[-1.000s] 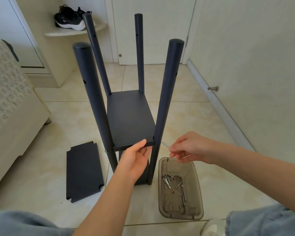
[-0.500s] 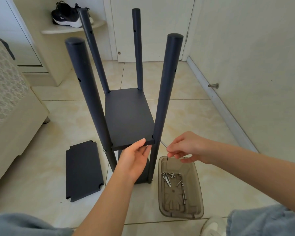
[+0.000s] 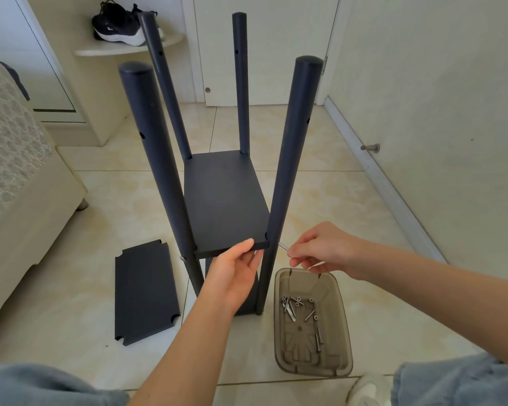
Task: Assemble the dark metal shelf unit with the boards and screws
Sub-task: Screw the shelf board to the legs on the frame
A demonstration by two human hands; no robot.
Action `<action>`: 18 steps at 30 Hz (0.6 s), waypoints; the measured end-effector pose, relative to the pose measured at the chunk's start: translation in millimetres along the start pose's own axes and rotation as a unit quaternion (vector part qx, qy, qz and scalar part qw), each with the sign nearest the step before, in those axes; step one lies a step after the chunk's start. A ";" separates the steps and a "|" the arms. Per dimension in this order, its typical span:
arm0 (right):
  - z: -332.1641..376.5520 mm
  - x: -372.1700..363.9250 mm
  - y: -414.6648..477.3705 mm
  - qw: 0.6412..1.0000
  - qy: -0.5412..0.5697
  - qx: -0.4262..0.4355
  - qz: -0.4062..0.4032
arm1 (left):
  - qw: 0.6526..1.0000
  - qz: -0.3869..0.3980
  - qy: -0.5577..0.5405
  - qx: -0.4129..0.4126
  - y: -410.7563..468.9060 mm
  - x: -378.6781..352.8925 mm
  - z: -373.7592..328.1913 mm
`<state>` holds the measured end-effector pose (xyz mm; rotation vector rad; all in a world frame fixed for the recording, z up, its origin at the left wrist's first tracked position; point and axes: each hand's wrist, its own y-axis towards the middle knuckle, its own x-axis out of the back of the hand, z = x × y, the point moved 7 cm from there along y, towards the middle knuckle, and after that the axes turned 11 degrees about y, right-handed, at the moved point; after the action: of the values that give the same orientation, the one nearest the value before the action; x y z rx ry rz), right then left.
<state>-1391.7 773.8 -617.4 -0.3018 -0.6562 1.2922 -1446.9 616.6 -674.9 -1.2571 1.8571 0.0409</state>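
Observation:
The dark shelf unit stands on the tiled floor with four round posts rising around a dark board [image 3: 223, 200]. My left hand [image 3: 235, 273] grips the near edge of that board, thumb on top. My right hand [image 3: 320, 249] pinches a thin silver screw [image 3: 282, 245], whose tip touches the side of the near right post [image 3: 288, 171] at board height. A lower board sits under my left hand, mostly hidden. A screw head shows on the near left post [image 3: 156, 159] at board level.
A spare dark board [image 3: 145, 291] lies flat on the floor to the left. A smoky plastic tray [image 3: 339, 323] holding several screws sits right of the unit. A sofa [image 3: 18, 183] is at left, a wall and door stop [image 3: 370, 148] at right. My knees frame the bottom.
My right hand has brought the screw closer until its tip meets the near right post. The left hand keeps its hold on the board's edge.

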 end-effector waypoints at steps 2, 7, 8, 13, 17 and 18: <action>1.7 -0.2 1.4 1.000 0.000 0.006 -0.001 | 1.000 -0.001 -0.002 -0.001 0.0 0.0 -0.4; 7.6 -1.0 4.6 0.999 -0.024 0.027 -0.002 | 1.000 0.002 0.003 0.003 -0.3 0.1 -0.3; 9.0 -1.0 5.2 0.999 -0.029 0.032 -0.003 | 1.000 0.002 0.005 0.003 -0.1 0.5 -0.3; 11.5 -1.9 8.5 0.998 -0.040 0.041 -0.008 | 1.000 0.000 0.003 0.001 0.6 1.3 -0.1; 13.1 -2.7 11.4 0.998 -0.043 0.041 -0.009 | 1.000 0.001 0.000 0.002 0.6 1.1 0.0; 13.6 -2.9 12.2 0.998 -0.042 0.043 -0.009 | 1.000 0.001 0.000 0.002 0.6 1.2 0.1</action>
<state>-1409.9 772.3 -614.3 -0.1715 -0.6703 1.3171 -1447.4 616.1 -676.0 -1.2521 1.8574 0.0388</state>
